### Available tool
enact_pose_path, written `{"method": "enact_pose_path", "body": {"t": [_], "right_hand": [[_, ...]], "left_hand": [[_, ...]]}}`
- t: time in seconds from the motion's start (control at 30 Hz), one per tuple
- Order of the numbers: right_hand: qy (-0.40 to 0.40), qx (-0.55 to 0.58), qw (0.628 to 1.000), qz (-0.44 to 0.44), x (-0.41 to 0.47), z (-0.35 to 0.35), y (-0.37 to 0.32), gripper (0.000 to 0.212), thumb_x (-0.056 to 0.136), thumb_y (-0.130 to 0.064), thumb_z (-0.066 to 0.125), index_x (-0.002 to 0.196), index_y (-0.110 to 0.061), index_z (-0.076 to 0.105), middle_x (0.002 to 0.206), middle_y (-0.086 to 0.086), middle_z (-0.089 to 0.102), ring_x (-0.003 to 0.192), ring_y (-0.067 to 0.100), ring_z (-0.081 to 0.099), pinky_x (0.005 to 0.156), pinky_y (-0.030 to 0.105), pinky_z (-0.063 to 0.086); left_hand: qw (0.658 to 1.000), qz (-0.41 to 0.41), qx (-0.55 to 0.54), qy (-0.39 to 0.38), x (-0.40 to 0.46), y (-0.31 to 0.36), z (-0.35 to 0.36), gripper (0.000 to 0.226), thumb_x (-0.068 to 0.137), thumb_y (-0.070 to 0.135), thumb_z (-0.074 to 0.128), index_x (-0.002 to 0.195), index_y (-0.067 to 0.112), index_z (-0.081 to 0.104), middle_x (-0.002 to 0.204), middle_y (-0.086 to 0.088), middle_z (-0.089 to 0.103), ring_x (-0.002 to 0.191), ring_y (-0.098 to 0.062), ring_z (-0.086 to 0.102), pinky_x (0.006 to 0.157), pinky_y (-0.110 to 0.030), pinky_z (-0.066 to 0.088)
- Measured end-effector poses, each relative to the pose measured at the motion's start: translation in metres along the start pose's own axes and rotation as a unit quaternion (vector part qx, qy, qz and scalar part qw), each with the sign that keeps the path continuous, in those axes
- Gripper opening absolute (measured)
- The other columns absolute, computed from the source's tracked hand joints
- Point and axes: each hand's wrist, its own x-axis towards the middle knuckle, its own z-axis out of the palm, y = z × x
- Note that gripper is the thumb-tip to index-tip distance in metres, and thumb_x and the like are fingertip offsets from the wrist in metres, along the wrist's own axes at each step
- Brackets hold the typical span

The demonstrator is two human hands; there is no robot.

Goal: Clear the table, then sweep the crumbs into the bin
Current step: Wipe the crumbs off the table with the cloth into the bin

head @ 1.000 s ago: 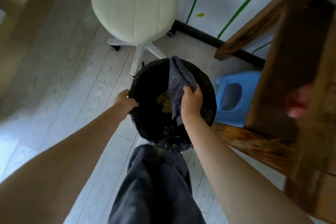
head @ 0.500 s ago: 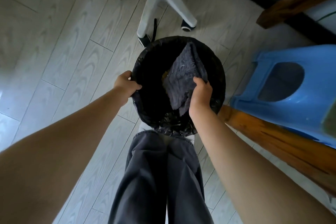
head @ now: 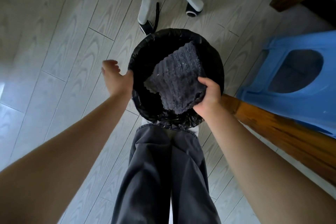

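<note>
bin [head: 216, 56]: black liner | cloth [head: 179, 80]: dark grey, ribbed | stool [head: 291, 45]: blue | floor [head: 54, 32]: pale woodgrain

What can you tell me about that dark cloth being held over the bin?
The dark grey ribbed cloth looks like soft, knitted or waffle-textured fabric with wavy edges. It hangs spread out and tilted over the mouth of the round bin lined with a black plastic bag, covering much of its right side. The right hand grips its lower right corner, fingers curled over the edge. Nothing else plainly touches it; whether its far edge touches the rim cannot be told.
</note>
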Motion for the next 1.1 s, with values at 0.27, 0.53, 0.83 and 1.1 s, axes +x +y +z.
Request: {"method": "enact_pose_path", "body": {"t": [0.27,0.53,0.83,1.1], "right_hand": [[-0.042,0.066,0.996,0.035,-0.009,-0.005,0.014,0.032,0.095,-0.026,0.036,0.098,-0.008,0.061,0.1,0.016,0.063,0.093,0.03,0.057,0.084,0.043,0.043],[0.078,-0.165,0.982,-0.042,0.003,-0.005,0.031,0.038,0.09,-0.019,0.048,0.125,-0.006,0.054,0.118,0.012,0.062,0.109,0.029,0.058,0.093,0.038,0.047],[-0.157,-0.62,0.651,-0.41,-0.011,0.017,0.055,0.053,0.091,-0.034,0.028,0.141,-0.02,0.039,0.151,0.004,0.032,0.143,0.016,0.021,0.117,0.032,0.012],[0.011,-0.676,0.72,-0.157,0.037,-0.003,0.04,0.05,0.1,-0.041,0.02,0.145,-0.022,0.03,0.153,0.009,0.028,0.14,0.027,0.026,0.114,0.042,0.023]], "left_hand": [[0.898,-0.187,-0.207,-0.341,-0.07,-0.002,0.008,0.064,0.079,0.022,0.07,0.134,0.01,0.041,0.123,-0.005,0.058,0.113,-0.02,0.056,0.099,-0.031,0.045],[0.88,-0.282,-0.188,-0.333,-0.079,0.016,0.01,0.015,0.087,0.0,0.052,0.097,0.01,0.057,0.084,-0.008,0.063,0.074,-0.023,0.061,0.064,-0.035,0.052],[0.889,-0.233,-0.134,-0.37,-0.083,0.006,0.006,0.035,0.098,0.006,0.032,0.131,0.003,0.044,0.111,-0.015,0.059,0.103,-0.027,0.058,0.09,-0.04,0.048],[0.889,-0.269,-0.15,-0.339,-0.08,-0.006,-0.007,0.046,0.086,-0.017,0.033,0.119,0.011,0.049,0.09,-0.012,0.059,0.075,-0.025,0.058,0.079,-0.043,0.047]]}}
